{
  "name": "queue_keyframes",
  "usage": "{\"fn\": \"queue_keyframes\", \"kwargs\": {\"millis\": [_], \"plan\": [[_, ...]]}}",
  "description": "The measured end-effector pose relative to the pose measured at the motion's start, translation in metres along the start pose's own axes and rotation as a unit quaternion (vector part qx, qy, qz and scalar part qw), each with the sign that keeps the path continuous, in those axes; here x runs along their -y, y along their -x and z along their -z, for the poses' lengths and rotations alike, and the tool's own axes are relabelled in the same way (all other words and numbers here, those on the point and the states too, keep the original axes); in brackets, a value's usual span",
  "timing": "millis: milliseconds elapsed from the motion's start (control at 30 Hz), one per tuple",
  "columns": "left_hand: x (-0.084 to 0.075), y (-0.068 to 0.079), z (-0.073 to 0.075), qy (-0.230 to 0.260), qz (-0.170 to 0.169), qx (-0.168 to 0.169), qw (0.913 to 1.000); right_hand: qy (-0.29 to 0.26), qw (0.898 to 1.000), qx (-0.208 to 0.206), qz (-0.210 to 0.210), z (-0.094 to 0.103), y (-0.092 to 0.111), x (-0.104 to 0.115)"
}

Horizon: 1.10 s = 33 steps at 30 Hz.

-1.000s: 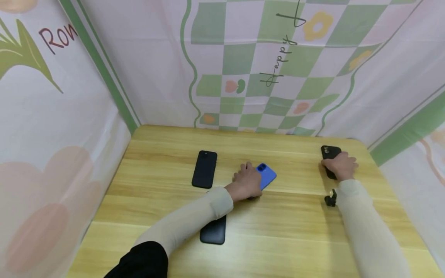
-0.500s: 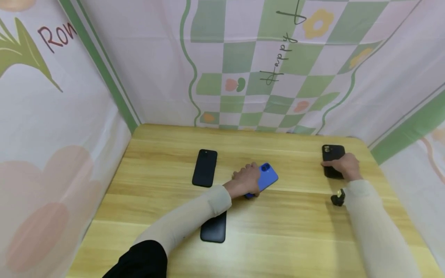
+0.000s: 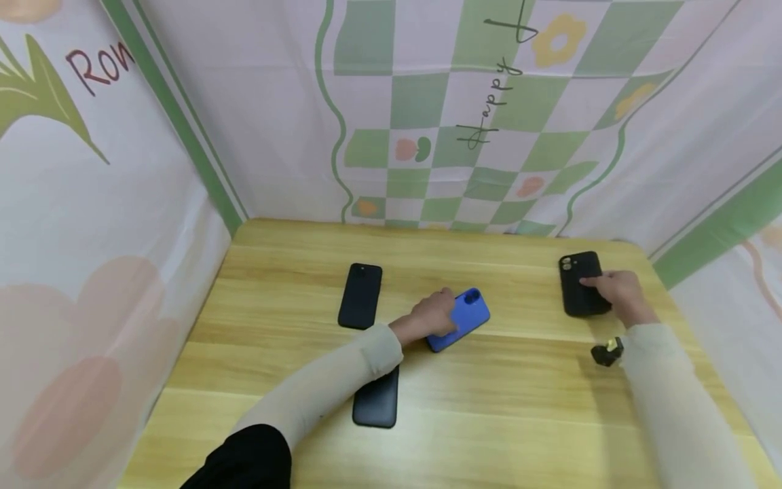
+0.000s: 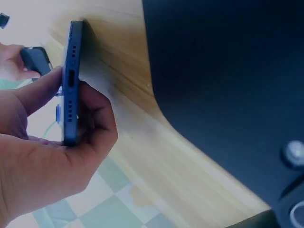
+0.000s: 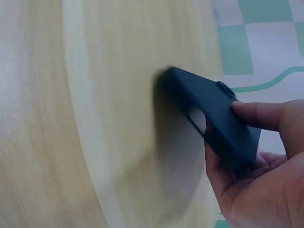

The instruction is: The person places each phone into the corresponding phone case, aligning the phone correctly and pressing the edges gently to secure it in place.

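Your left hand (image 3: 432, 315) grips the blue phone (image 3: 470, 314), thumb on one face, curled fingers on the other; the phone extends to the right of that hand, its camera end farther from you; your right hand (image 3: 624, 295) pinches the black case (image 3: 577, 291), thumb on its back, fingers beneath; the case sits tilted, just left of that hand; a black phone (image 3: 360, 297) lies on the table (image 3: 501, 414), left of your left hand.

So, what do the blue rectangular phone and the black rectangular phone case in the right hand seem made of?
Blue rectangular phone: perhaps satin glass or metal; smooth, evenly coloured back.
Black rectangular phone case: probably matte silicone or plastic; little glare, see-through slot suggests moulding.
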<state>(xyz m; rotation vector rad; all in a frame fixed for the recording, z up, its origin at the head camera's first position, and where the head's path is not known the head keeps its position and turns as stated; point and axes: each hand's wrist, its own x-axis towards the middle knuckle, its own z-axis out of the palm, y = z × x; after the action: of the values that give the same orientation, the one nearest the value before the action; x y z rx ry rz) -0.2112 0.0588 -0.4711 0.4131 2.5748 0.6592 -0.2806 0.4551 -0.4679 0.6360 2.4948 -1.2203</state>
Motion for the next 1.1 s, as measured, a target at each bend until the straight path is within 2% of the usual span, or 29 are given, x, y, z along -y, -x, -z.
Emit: {"fn": "queue_keyframes", "kwargs": {"millis": [267,400,467,667,767,933,1033,1100], "plan": [[0.002,0.003,0.0,0.088,0.007,0.02,0.9959,-0.027,0.999,0.006,0.023,0.0,0.014,0.01],[0.006,0.007,0.002,0.151,0.009,0.018,0.9884,-0.03,0.999,0.015,0.042,-0.004,0.024,0.012],[0.009,0.009,0.003,0.191,0.014,0.012,0.9814,-0.032,0.998,0.013,0.053,-0.008,0.029,0.013],[0.019,0.013,0.009,0.308,0.014,-0.002,0.9512,-0.029,0.997,0.006,0.076,-0.021,0.044,0.02],[0.024,0.018,0.014,0.357,0.009,0.0,0.9342,-0.071,0.993,0.026,0.088,-0.028,0.053,0.026],[0.032,0.024,0.022,0.439,0.009,0.011,0.8985,-0.179,0.976,0.086,0.091,-0.043,0.072,0.038],[0.036,0.029,0.026,0.48,0.01,0.014,0.8769,-0.218,0.965,0.108,0.095,-0.053,0.086,0.045],[0.038,0.033,0.028,0.496,0.015,0.014,0.868,-0.243,0.956,0.127,0.101,-0.06,0.095,0.049]]}}
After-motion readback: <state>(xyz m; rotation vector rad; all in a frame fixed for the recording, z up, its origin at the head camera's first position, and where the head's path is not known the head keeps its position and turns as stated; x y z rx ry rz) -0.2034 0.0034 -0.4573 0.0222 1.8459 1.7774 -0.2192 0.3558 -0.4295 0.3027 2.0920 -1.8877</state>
